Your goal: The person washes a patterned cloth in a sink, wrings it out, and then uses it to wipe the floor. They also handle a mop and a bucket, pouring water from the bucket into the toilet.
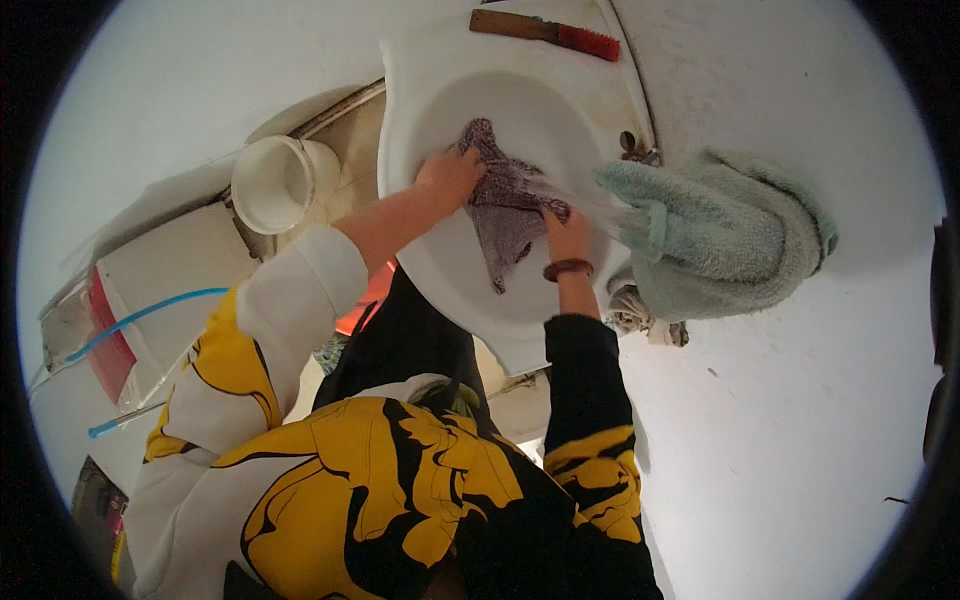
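Observation:
A wet purple-grey patterned cloth (510, 187) is stretched between my two hands inside a white washbasin (585, 315). My left hand (452, 178) grips its upper left part, with some fabric sticking up past the fingers. Near its right end, my right hand (568, 234) holds the cloth's edge; a brown bracelet (568, 269) circles that wrist. A stream of water (589, 206) runs from the right onto the cloth. One corner of the fabric hangs down towards the basin's near side. The water outlet is hidden by a pale green towel (735, 232).
On the basin's far rim lies a wooden-handled brush (544, 34) with red bristles. Left of the basin stands a white bucket (274, 184). A bunched grey-brown cloth (637, 307) hangs below the towel. A blue tube (150, 311) curves at the left, and a wall (787, 375) borders the right.

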Available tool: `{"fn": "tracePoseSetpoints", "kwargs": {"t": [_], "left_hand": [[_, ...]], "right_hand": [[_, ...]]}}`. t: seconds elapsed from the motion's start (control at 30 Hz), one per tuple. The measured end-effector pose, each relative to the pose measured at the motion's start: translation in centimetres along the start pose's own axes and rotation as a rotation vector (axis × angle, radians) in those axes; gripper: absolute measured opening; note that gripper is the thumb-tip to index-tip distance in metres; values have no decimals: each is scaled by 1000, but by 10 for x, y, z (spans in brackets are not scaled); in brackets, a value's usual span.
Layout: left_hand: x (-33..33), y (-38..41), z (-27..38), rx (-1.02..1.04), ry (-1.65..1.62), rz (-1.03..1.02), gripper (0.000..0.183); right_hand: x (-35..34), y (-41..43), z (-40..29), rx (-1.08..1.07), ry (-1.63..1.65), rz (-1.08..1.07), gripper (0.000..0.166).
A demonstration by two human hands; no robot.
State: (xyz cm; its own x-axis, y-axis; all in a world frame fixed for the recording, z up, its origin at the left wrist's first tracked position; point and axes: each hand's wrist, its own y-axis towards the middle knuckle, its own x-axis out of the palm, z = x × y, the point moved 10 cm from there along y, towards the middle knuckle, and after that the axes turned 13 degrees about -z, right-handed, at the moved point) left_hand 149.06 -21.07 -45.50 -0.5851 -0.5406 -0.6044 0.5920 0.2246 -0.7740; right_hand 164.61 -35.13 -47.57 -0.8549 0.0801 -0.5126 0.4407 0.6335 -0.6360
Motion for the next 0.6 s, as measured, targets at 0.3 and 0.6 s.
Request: {"fn": "tracePoseSetpoints", "kwargs": {"t": [0.3, 0.6], "left_hand": [[-70, -63, -43, 403, -8, 324, 31], [-133, -111, -79, 171, -127, 282, 22]], "right_hand": [[-62, -115, -43, -307, 13, 104, 32], [-80, -141, -77, -471, 64, 263, 34]]}}
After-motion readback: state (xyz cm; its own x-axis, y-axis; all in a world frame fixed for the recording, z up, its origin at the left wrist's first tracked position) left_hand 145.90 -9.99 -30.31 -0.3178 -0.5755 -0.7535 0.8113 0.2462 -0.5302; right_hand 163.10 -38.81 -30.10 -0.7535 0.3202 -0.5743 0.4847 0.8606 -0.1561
